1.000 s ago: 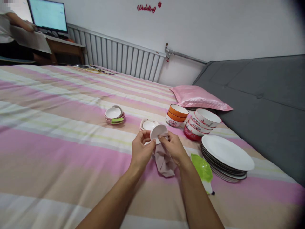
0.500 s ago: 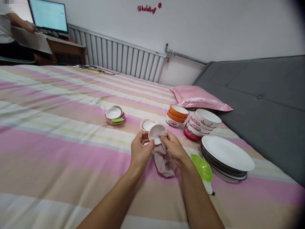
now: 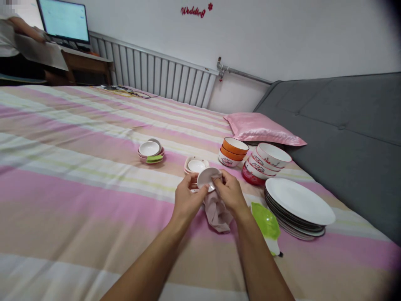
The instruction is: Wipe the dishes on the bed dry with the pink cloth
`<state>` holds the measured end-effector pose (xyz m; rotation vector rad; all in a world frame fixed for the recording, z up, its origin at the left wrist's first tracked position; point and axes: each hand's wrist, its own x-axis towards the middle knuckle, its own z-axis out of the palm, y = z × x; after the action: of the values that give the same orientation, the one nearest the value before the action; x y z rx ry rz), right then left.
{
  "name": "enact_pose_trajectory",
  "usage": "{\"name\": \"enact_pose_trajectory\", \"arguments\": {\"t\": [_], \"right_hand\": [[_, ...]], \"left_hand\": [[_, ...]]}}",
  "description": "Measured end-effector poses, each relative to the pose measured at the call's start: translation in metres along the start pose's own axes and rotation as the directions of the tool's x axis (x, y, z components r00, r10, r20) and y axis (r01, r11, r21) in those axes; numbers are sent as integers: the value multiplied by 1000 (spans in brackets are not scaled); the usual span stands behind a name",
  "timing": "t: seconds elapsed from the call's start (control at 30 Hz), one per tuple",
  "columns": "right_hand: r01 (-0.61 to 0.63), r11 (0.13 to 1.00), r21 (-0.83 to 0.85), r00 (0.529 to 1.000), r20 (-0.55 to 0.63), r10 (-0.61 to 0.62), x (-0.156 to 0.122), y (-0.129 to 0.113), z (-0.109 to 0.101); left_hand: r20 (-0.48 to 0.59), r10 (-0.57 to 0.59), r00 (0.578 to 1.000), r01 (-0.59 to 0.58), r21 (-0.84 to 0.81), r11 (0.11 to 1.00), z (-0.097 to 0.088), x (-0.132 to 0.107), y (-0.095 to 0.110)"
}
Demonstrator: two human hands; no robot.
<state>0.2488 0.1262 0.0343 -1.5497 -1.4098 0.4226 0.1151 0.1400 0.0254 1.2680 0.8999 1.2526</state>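
Between my hands is a small white dish (image 3: 205,177), tilted and raised above the bed. My left hand (image 3: 187,196) is closed on its left edge, thumb at the front. A pinkish-grey cloth (image 3: 217,215) hangs from my right hand (image 3: 230,192), which pinches it against the dish's right side. Just behind them lie small nested dishes (image 3: 196,165). Off to the left sits another small stack of bowls (image 3: 149,149) with a green piece at its front. A green leaf-shaped dish (image 3: 266,221) lies right of my right forearm.
At right are a stack of plates (image 3: 299,200), patterned bowls (image 3: 265,163) and orange bowls (image 3: 234,150). A pink pillow (image 3: 263,128) lies against the grey headboard (image 3: 338,125). Cables (image 3: 128,92) rest on the bed's far side. A person (image 3: 12,42) is at a desk with a monitor (image 3: 64,21).
The dish and both hands have shifted slightly right and down, and the dish leans a bit differently. The cloth moved along with my right hand.
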Motion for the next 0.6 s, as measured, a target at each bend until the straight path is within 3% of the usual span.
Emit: {"name": "enact_pose_trajectory", "arguments": {"t": [0.27,0.47,0.6], "right_hand": [[74,978,-195,997,40,-67,-2,-10,-2],[140,962,-233,990,56,-130,-3,-15,-2],[147,949,-277,989,53,-138,-3,-14,-1]], "left_hand": [[-108,71,992,-41,258,965,-8,2,2],[-23,27,999,-14,426,904,-9,2,0],[20,-76,997,65,330,942,-8,2,-6]]}}
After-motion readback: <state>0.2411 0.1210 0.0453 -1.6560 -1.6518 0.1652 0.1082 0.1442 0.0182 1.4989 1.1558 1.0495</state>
